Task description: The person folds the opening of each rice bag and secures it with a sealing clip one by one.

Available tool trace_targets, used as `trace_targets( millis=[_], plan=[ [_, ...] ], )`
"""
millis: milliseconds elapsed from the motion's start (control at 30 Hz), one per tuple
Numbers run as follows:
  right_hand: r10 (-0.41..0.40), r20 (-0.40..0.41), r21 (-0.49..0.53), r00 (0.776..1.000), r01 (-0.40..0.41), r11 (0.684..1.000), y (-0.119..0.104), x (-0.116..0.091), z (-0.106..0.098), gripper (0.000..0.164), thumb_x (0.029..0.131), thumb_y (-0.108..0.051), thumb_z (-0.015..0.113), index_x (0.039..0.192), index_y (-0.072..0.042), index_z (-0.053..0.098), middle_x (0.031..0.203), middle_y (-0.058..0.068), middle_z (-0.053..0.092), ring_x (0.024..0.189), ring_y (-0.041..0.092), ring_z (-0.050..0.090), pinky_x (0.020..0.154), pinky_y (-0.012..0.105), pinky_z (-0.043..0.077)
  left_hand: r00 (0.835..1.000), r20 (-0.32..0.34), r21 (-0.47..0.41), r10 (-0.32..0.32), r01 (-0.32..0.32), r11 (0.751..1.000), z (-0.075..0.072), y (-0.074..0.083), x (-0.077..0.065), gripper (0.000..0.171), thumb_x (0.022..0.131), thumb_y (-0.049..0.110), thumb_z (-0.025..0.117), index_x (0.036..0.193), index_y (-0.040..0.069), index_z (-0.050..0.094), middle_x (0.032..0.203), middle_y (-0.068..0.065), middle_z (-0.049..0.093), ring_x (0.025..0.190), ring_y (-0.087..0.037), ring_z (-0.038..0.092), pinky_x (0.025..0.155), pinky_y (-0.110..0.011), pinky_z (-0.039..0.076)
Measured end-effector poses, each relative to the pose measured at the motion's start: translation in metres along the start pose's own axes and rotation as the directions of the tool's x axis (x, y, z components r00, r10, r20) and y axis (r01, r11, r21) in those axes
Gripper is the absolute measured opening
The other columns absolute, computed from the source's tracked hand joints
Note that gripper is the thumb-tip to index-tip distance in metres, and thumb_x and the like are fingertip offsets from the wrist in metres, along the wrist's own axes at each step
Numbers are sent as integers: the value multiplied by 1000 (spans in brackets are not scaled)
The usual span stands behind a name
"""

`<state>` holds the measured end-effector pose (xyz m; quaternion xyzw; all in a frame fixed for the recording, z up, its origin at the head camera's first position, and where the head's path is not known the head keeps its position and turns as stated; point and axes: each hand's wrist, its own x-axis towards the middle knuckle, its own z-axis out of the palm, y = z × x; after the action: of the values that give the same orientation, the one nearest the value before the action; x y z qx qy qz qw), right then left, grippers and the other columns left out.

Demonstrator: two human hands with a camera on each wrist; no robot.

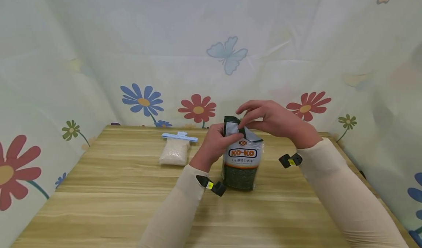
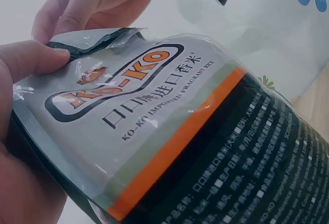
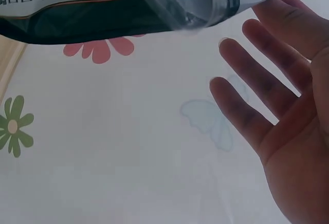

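A flowered cloth (image 1: 148, 39) hung behind the table (image 1: 108, 204). The bag (image 1: 242, 176) was upright near mid-table; whether its base touched was unclear. The right hand (image 1: 270, 118) pinched its folded top, other fingers (image 3: 259, 73) spread; the left hand (image 1: 212, 143) gripped its upper side. Left of them lay a pouch (image 1: 174, 152), topped by a clip (image 1: 179, 137).

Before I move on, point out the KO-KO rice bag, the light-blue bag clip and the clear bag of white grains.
KO-KO fragrant rice bag (image 1: 242, 159): head view, middle of its printed front.
Light-blue bag clip (image 1: 180, 137): head view, its long bar.
Clear bag of white grains (image 1: 174, 152): head view, its front.
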<state>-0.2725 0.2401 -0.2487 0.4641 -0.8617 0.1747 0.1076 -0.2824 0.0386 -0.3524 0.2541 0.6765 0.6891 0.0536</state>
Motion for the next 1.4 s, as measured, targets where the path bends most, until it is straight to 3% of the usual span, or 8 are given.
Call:
trace_targets(
  millis=[333, 500, 567, 733, 833, 967, 1133, 1400],
  plan=[
    [6, -9, -178, 1000, -7, 984, -7, -1, -3, 14, 83, -9, 75, 92, -20, 77, 127, 5, 59, 103, 22, 65, 86, 40, 55, 999, -35, 74, 21, -18, 997, 1, 3, 1, 35, 88, 24, 72, 120, 15, 62, 108, -10, 68, 93, -20, 66, 82, -36, 56],
    [13, 4, -213, 1000, -12, 977, -11, 0, -6, 14, 83, -9, 75, 92, -20, 77, 132, 7, 57, 116, 25, 58, 90, 43, 54, 984, -127, 136, 128, -110, 984, 2, 8, 0, 45, 88, 25, 72, 129, 24, 54, 116, -5, 64, 105, -19, 61, 87, -39, 54],
    [7, 12, -229, 1000, -4, 973, -12, 1, -8, 13, 83, -9, 75, 92, -19, 76, 133, 8, 56, 119, 26, 56, 91, 44, 53, 954, -196, 201, 225, -185, 962, 3, 11, -1, 46, 88, 25, 72, 130, 21, 54, 116, -6, 63, 106, -20, 60, 90, -41, 52],
    [-13, 25, -292, 1000, 19, 956, -14, 4, -10, 11, 83, -9, 75, 91, -17, 76, 130, 8, 58, 117, 27, 56, 89, 44, 53, 825, -276, 431, 494, -353, 830, 6, 19, -7, 30, 88, 21, 72, 115, 11, 63, 104, -7, 63, 98, -19, 59, 88, -36, 50],
    [-28, 27, -323, 999, 35, 946, -14, 4, -11, 9, 83, -10, 76, 89, -16, 76, 124, 8, 60, 113, 25, 58, 87, 43, 54, 795, -211, 492, 569, -416, 764, 9, 25, -12, 16, 89, 19, 70, 102, 9, 68, 96, -5, 64, 91, -18, 59, 83, -30, 51],
    [-34, 38, -347, 999, 45, 937, -15, 5, -14, 8, 82, -9, 76, 88, -16, 76, 118, 6, 63, 109, 24, 59, 86, 42, 54, 801, -135, 507, 584, -450, 735, 14, 28, -15, 9, 90, 16, 69, 95, 8, 70, 88, -4, 64, 83, -16, 59, 77, -26, 52],
    [-18, 81, -354, 997, 46, 934, -16, 7, -18, 11, 82, -4, 74, 87, -14, 76, 109, 5, 66, 106, 24, 60, 87, 43, 53, 816, -130, 516, 563, -429, 741, 20, 29, -17, 8, 89, 16, 70, 93, 9, 70, 84, -3, 63, 79, -11, 56, 72, -25, 50],
    [13, 128, -368, 992, 36, 929, -20, 8, -24, 12, 83, -3, 69, 81, -13, 75, 81, 0, 71, 80, 18, 66, 79, 43, 52, 875, -91, 545, 476, -356, 759, 39, 24, -18, 22, 85, 29, 75, 96, 12, 67, 86, 0, 66, 75, -13, 60, 66, -22, 51]
  ],
)
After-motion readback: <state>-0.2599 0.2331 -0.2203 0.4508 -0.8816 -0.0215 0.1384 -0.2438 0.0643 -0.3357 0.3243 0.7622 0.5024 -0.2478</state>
